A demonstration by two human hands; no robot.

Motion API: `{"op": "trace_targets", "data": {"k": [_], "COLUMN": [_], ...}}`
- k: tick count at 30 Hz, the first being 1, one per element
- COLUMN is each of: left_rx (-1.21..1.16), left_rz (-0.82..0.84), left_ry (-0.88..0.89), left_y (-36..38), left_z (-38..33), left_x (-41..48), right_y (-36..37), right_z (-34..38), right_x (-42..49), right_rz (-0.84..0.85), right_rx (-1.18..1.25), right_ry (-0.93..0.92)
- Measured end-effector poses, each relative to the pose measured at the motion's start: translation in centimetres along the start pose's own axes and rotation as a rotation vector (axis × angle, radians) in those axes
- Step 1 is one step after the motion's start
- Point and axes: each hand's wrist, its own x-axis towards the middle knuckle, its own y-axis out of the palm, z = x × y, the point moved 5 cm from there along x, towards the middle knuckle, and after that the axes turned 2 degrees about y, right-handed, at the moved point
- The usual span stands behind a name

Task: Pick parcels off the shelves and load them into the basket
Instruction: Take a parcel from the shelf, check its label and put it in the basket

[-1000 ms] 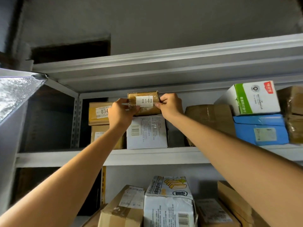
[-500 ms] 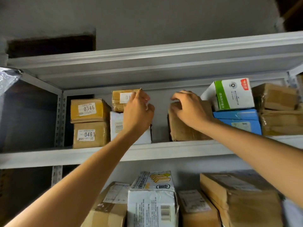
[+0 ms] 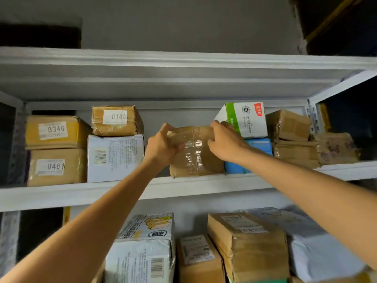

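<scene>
A brown taped cardboard parcel (image 3: 195, 158) stands on the upper shelf (image 3: 122, 190), in the middle. My left hand (image 3: 161, 147) grips its upper left corner, fingers curled over the top. My right hand (image 3: 225, 142) grips its upper right corner. To the left, the small brown parcel labelled 0140 (image 3: 116, 120) lies on a white box (image 3: 115, 158). No basket is in view.
Brown boxes labelled 0346 (image 3: 55, 131) and 0461 (image 3: 56, 167) are stacked at the left. A green-and-white carton (image 3: 246, 119) sits on a blue box (image 3: 260, 147) right of my hands, beside more brown parcels (image 3: 293, 139). The lower shelf holds several parcels (image 3: 248, 246).
Both hands let go of the 0140 parcel, left it on the white box, and moved right onto the taped brown parcel. The view shifted right.
</scene>
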Motion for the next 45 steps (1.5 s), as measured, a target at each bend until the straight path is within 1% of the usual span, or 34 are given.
{"op": "trace_targets", "data": {"k": [4,6,8,10,13,17,19,21,24,27,29,31,32,34,37,39,42,45], "left_rx": [-0.171,-0.207,-0.248,-0.306,-0.377,-0.419,-0.434,-0.504,-0.65,-0.641,-0.696,-0.734,-0.699,-0.593,-0.503,-0.498,-0.542,-0.554], "left_rz": [-0.148,-0.202,-0.226,-0.231,-0.277,-0.309,-0.301,-0.251,-0.092,0.076,0.196,0.283,0.314,0.345,0.314,0.323,0.391,0.418], "left_ry": [0.033,0.083,0.149,0.207,0.242,0.25,0.22,0.157,0.039,-0.049,-0.1,-0.176,-0.202,-0.267,-0.349,-0.397,-0.434,-0.474], "left_y": [-0.5,-0.5,-0.4,-0.3,-0.4,-0.2,-0.1,0.0,0.3,0.1,-0.3,-1.0,-1.3,-1.3,-1.2,-1.4,-1.7,-1.9], "left_z": [0.4,-0.2,-0.9,-1.4,-1.5,-1.4,-1.0,-0.5,-0.3,-0.6,-1.0,-1.4,-1.4,-1.3,-0.9,-0.8,-1.2,-1.3], "left_x": [-1.5,-2.5,-3.5,-4.5,-5.2,-4.9,-4.8,-4.9,-5.4,-5.1,-4.5,-3.6,-3.2,-2.5,-2.0,-2.1,-2.4,-2.7], "right_y": [-0.4,-0.5,-0.6,-0.8,-1.2,-0.9,-0.3,0.1,0.5,0.3,0.2,0.8,1.1,0.8,0.1,0.3,0.2,-0.1], "right_z": [-0.3,-0.6,-1.1,-1.5,-2.3,-2.3,-1.9,-1.7,-2.1,-2.9,-3.4,-4.5,-4.9,-4.2,-3.3,-3.5,-3.2,-3.2], "right_x": [0.1,0.3,0.3,-0.1,-0.8,-1.2,-1.0,-0.8,-0.7,-0.9,-1.0,-0.4,-0.1,-0.4,-1.4,-1.4,-1.1,-0.4], "right_rz": [-0.099,-0.083,-0.068,-0.083,-0.14,-0.224,-0.239,-0.229,-0.173,-0.123,-0.111,-0.074,-0.044,0.006,0.031,0.055,0.058,0.103], "right_rx": [0.393,0.533,0.619,0.678,0.757,0.864,0.898,0.907,0.903,0.868,0.795,0.749,0.725,0.667,0.615,0.614,0.563,0.582], "right_ry": [0.216,0.323,0.382,0.394,0.369,0.289,0.248,0.223,0.188,0.188,0.198,0.194,0.184,0.136,0.091,0.086,0.072,0.142]}}
